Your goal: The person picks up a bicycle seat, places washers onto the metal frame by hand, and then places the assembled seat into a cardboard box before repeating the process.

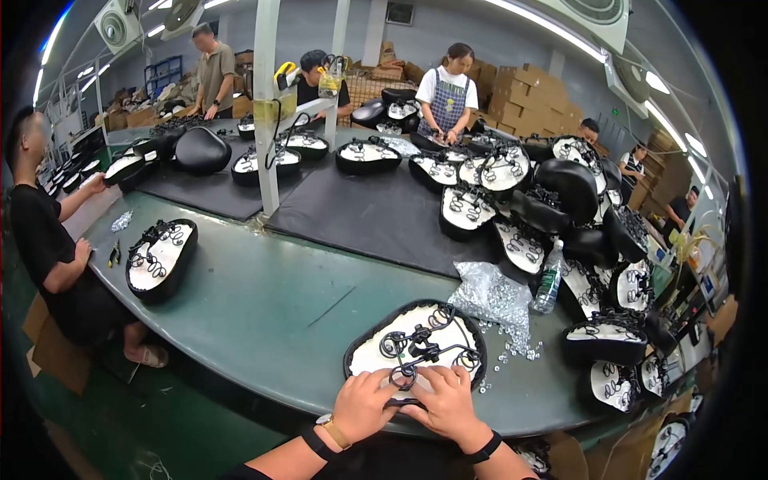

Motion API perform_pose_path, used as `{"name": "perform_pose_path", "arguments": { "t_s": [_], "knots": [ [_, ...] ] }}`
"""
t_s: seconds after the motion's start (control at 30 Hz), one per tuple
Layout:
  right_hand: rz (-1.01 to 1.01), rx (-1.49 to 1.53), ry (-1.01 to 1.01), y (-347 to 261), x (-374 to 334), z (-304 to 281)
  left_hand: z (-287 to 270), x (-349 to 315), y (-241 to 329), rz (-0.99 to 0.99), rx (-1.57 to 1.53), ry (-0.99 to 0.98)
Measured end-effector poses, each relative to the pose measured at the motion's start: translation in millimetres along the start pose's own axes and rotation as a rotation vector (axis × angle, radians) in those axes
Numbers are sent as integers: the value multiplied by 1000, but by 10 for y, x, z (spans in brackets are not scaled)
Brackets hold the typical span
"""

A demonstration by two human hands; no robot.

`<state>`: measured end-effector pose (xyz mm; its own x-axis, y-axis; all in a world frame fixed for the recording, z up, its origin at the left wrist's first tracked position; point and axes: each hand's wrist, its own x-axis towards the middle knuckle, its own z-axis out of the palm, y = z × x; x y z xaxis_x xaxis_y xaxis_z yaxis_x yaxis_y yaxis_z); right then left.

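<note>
An upside-down bicycle saddle (460, 334) lies on the green table near its front edge. Its white underside carries a black wire frame (422, 344) with coil springs. My left hand (362, 406) grips the near end of the saddle, its thumb and fingers closed by a spring. On the other side of that spring, my right hand (450, 406) grips the same end. The thumbs are low on the saddle's rim, and the fingers partly hide the near spring. A clear bag of small metal nuts (492, 298) sits just beyond the saddle, with loose nuts (512, 344) spilled beside it.
A plastic bottle (549, 276) stands right of the bag, before a large pile of saddles (564, 188). Another upturned saddle (164, 260) and pliers (114, 254) lie left. A post (266, 120) rises from the table (240, 320). A co-worker (48, 232) stands left; others work across.
</note>
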<state>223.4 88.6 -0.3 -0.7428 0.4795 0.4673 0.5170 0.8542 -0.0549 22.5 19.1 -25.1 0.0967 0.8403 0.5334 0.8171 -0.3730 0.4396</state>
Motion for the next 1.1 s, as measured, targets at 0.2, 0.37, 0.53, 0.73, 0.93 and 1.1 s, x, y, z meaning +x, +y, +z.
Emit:
{"name": "perform_pose_path", "arguments": {
  "t_s": [0.2, 0.37, 0.53, 0.73, 0.93, 1.1],
  "knots": [
    [-5, 20, -3, 13, 80, -4, 56, 21, 30, -72, -70, -6],
    [-26, 46, 26, 80, 162, 33, 89, 66, -46, -11, -73, 0],
    [3, 35, 15, 49, 102, 51, 70, 27, 29, -45, -60, -41],
    [-41, 39, 11, 33, 18, 81, 27, 14, 47, -55, -44, -53],
    [-39, 45, 23, 24, 14, 105, 25, 15, 6, -47, -80, -59],
    [-14, -41, 17, 12, 64, 48, 90, -3, -88, -8, -119, 6]
  ]
}}
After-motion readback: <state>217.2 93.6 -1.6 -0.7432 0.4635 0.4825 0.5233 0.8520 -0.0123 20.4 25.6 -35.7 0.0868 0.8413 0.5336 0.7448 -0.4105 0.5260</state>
